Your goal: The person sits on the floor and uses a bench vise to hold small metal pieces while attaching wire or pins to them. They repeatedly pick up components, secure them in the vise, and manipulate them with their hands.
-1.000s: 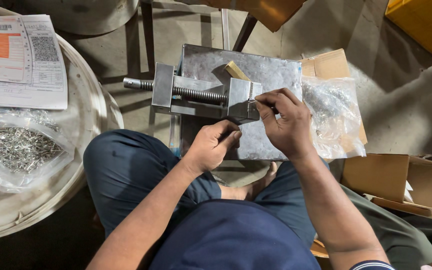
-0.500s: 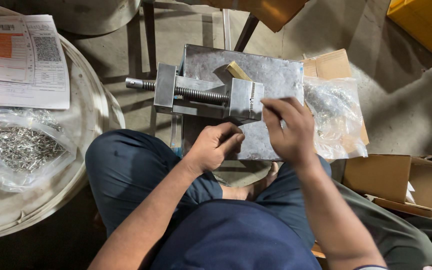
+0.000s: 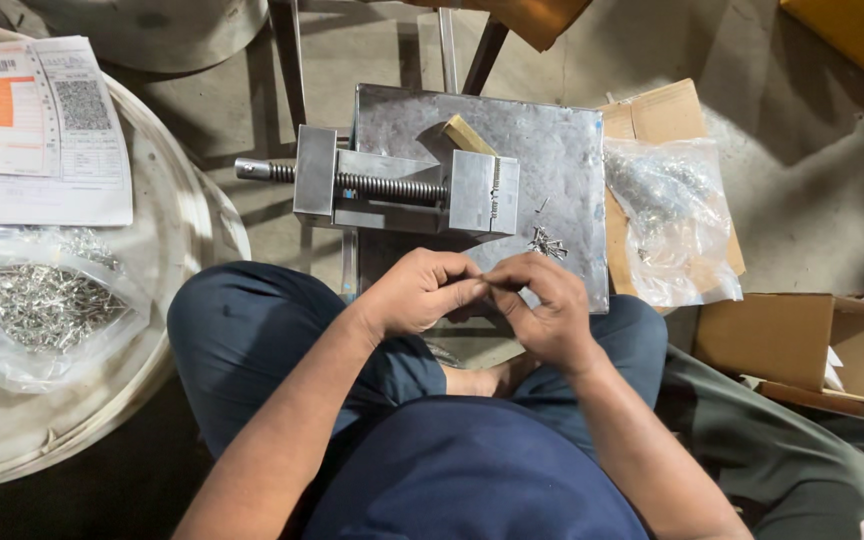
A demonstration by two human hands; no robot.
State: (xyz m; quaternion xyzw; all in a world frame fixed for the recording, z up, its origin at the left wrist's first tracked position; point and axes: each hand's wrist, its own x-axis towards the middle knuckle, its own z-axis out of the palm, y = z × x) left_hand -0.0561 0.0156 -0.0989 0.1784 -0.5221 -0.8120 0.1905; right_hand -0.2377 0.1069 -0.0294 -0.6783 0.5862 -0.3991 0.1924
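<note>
Far left of the fingers, a clear plastic bag of small silver metal pins (image 3: 37, 305) lies on a round pale metal drum lid (image 3: 177, 300), with white and orange printed paper sheets (image 3: 37, 130) beyond it.

Just above the fingers, a grey steel screw vise (image 3: 402, 190) sits on a grey steel plate counter (image 3: 552, 150); its jaws look nearly closed.

The left hand (image 3: 417, 292) and right hand (image 3: 542, 310) meet fingertip to fingertip below the vise. Both sets of fingers are pinched nearly closed, seemingly on one tiny metal piece; it is too small to confirm.

A small loose heap of silver pins (image 3: 547, 242) lies just above the right fingers.

Right of them rests a second clear plastic bag of metal parts (image 3: 672, 215) on brown cardboard (image 3: 657, 110).

Judgement: the step is fitting or orienting a pin by hand. The next move calls for a steady pinch and fine alignment.
</note>
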